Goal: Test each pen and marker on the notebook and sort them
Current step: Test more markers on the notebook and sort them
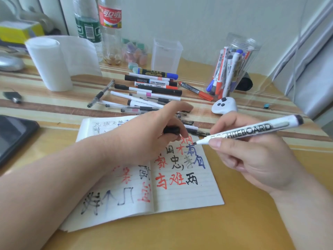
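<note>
An open lined notebook (180, 193) lies on the desk, its pages covered with red, black and blue characters. My right hand (252, 156) grips an uncapped white whiteboard marker (252, 132), its black tip just above the top of the right page. My left hand (155, 130) rests over the top of the notebook and pinches the black cap (171, 130). A pile of pens and markers (149, 91) lies beyond the notebook. A clear round jar (234, 67) at the right holds several markers.
An empty clear box (166, 55) stands behind the pile. A paper roll (50, 64), two bottles (100, 24) and a jar of erasers (135, 51) stand at the back left. A phone (14, 138) lies at the left edge, a small white device (224, 105) near the jar.
</note>
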`<action>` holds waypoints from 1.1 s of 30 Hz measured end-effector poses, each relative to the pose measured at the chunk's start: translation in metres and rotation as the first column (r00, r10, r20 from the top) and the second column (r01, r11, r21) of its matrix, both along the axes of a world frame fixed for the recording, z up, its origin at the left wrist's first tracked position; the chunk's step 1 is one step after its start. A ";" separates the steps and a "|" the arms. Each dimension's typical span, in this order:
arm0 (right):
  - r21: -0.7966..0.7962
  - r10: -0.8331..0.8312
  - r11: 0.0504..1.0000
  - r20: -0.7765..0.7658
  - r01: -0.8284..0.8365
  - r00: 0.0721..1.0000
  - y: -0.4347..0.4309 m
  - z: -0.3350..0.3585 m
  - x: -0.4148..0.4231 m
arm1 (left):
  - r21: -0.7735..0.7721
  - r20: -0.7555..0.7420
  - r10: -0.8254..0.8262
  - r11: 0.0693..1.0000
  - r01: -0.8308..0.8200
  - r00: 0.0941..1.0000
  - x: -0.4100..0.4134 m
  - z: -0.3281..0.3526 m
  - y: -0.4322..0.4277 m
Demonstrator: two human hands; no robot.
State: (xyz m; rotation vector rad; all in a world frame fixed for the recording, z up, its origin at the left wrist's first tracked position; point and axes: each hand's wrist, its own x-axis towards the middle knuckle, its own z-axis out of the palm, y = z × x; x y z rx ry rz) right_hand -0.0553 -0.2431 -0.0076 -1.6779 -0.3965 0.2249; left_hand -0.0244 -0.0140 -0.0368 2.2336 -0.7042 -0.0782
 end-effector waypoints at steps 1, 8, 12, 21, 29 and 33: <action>0.036 0.028 0.999 0.016 -0.028 0.999 0.004 0.010 0.006 | -0.057 -0.004 0.022 0.998 -0.022 1.000 0.001 0.001 0.001; 0.303 -0.065 0.952 0.047 0.048 0.997 0.031 0.022 0.064 | -0.455 -0.112 0.075 0.883 -0.118 0.991 0.007 0.000 0.004; 0.367 -0.080 0.928 0.042 0.059 0.996 0.034 -0.002 0.065 | -0.531 -0.131 0.063 0.838 -0.124 0.989 0.011 0.005 0.004; 0.297 -0.084 0.953 0.079 0.057 0.993 0.036 -0.007 0.062 | -0.509 -0.113 0.033 0.856 -0.087 0.993 0.013 0.000 0.003; 0.229 -0.074 0.972 0.098 0.050 0.992 0.034 -0.011 0.061 | -0.491 -0.113 0.020 0.868 -0.073 0.993 0.011 -0.001 0.003; 0.218 -0.047 0.976 0.107 0.023 0.993 0.032 -0.013 0.061 | -0.465 -0.113 0.060 0.879 -0.106 0.992 0.011 0.000 0.003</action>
